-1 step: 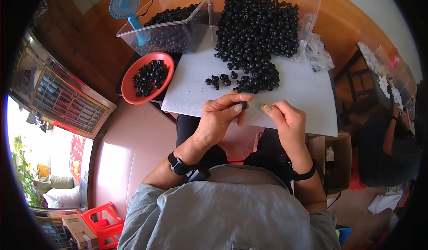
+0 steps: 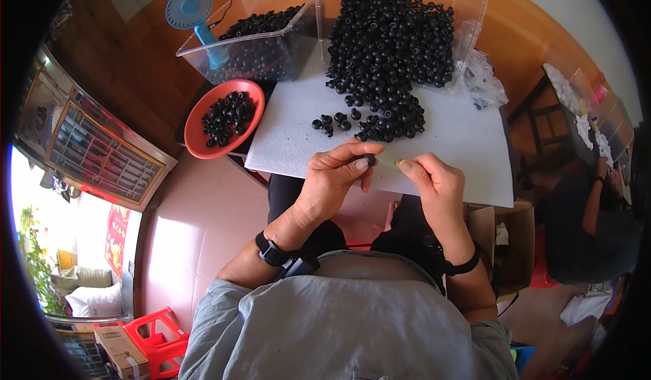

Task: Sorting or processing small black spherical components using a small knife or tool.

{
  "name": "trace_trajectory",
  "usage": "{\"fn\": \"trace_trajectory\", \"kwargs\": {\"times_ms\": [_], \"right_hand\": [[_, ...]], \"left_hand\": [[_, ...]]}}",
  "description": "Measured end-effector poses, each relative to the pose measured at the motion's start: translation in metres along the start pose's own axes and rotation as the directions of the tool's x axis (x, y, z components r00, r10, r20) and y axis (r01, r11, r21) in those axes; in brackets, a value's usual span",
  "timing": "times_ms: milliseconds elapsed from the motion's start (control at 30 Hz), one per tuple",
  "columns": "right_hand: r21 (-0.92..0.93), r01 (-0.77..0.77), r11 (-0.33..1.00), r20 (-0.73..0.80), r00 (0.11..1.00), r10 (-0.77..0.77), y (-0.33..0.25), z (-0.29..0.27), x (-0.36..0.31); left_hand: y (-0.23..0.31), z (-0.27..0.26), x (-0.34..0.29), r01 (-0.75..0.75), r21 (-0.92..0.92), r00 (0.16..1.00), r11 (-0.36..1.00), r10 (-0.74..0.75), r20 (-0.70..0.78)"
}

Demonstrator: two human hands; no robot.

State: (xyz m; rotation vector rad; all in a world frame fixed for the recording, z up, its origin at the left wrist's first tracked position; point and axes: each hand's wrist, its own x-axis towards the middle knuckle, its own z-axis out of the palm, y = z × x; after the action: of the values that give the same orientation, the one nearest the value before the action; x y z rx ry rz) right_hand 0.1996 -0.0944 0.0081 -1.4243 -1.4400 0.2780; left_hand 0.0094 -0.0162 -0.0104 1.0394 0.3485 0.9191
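Observation:
Over the table's near edge, my left hand point(image 2: 331, 180) pinches a small round black part point(image 2: 369, 159) between thumb and fingertips. Facing it, my right hand point(image 2: 437, 180) is closed on a thin, pale, blade-like tool point(image 2: 388, 161) whose tip reaches toward the black part. Whether the tip touches it I cannot tell. Just beyond my hands, a loose group of black ball-shaped parts with short necks point(image 2: 393, 124) lies on the white foam sheet point(image 2: 291, 129). These run back into a large heap of the same parts point(image 2: 393, 34).
An orange-red bowl point(image 2: 192, 130) of black parts stands left of the sheet. Behind it is a clear plastic bin point(image 2: 254, 71) with more parts and a blue fan point(image 2: 190, 7) at its corner. Crumpled clear plastic point(image 2: 483, 82) lies right. Another person point(image 2: 590, 224) sits far right, near a cardboard box point(image 2: 519, 244).
My right hand has shifted very slightly to the left with the blade-like tool. All else looks the same.

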Motion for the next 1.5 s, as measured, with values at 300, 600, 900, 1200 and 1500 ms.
{"fn": "trace_trajectory", "kwargs": {"times_ms": [300, 600, 900, 1200, 1500], "right_hand": [[-0.122, 0.045, 0.991, -0.013, 0.999, -0.047, -0.0023, 0.004, 0.0011], [-0.142, 0.06, 0.988, -0.009, 0.998, -0.062, -0.001, 0.0033, 0.0012], [-0.225, 0.142, 0.964, -0.012, 0.989, -0.148, 0.0023, 0.0056, -0.0005], [-0.303, 0.199, 0.932, -0.006, 0.978, -0.211, 0.0034, 0.0058, -0.0027], [-0.061, 0.073, 0.995, -0.058, 0.995, -0.076, 0.0002, 0.0049, -0.0041]], "left_hand": [[-0.0011, -0.0028, -0.0007, -0.013, 0.002, 1.0, 1.0, 0.013, 0.021], [-0.0013, -0.0033, -0.0014, -0.02, -0.02, 1.0, 1.0, 0.021, 0.018], [-0.0051, -0.0012, -0.0024, -0.033, 0.0, 0.999, 0.999, 0.033, -0.021], [-0.0065, 0.0026, -0.0031, -0.036, 0.015, 0.997, 0.999, 0.037, -0.064], [-0.0051, 0.0009, -0.0008, -0.027, 0.017, 0.998, 0.999, 0.028, -0.049]]}}
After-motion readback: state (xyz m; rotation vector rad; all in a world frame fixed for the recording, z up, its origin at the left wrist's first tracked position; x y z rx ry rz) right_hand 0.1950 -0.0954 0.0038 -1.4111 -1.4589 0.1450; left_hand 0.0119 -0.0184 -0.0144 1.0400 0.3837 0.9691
